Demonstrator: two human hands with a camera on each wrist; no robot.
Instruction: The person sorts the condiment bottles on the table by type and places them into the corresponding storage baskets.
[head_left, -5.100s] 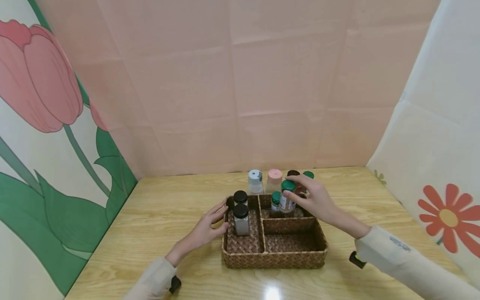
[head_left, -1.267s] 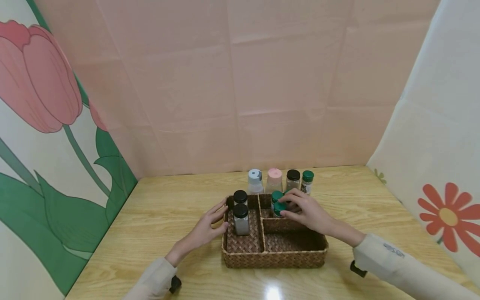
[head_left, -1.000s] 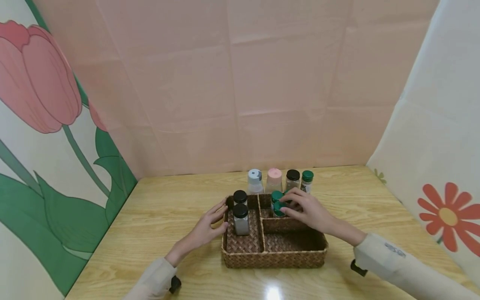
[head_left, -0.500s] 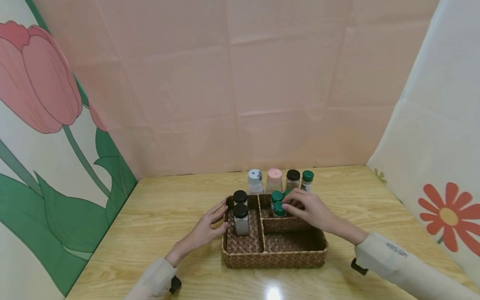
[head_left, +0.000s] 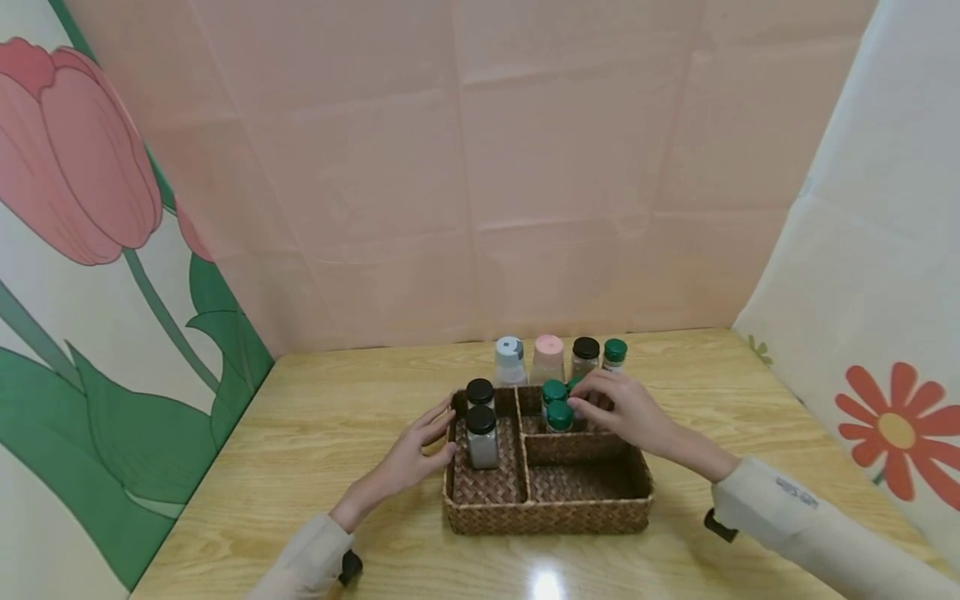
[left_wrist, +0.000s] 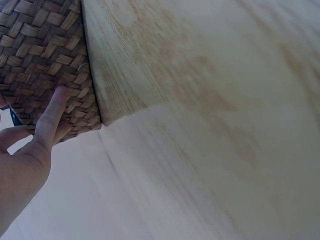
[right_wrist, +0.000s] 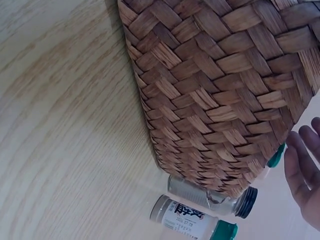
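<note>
A woven basket (head_left: 551, 518) with three compartments stands on the table. My left hand (head_left: 408, 454) rests its extended fingers against the basket's left wall; in the left wrist view a fingertip (left_wrist: 61, 92) touches the weave. My right hand (head_left: 626, 412) hovers over the back right compartment, fingers loosely bent, with nothing visible in its grasp. Beside its fingertips stand two green-capped seasoning jars, a front one (head_left: 558, 415) and a rear one (head_left: 554, 392). A third green cap (head_left: 573, 383) is partly hidden behind the fingers. Two black-capped jars (head_left: 482, 446) stand in the left compartment.
Behind the basket stand a blue-capped bottle (head_left: 510, 360), a pink-capped bottle (head_left: 548, 358), a black-capped jar (head_left: 586, 358) and a green-capped jar (head_left: 614, 354). A pink cloth (head_left: 465, 208) hangs behind the table; patterned cloths flank it.
Earlier my right hand held a green-capped jar above the back right compartment; that jar now stands inside. The fingers have since drawn slightly right, off its cap. The left hand has stayed put.
</note>
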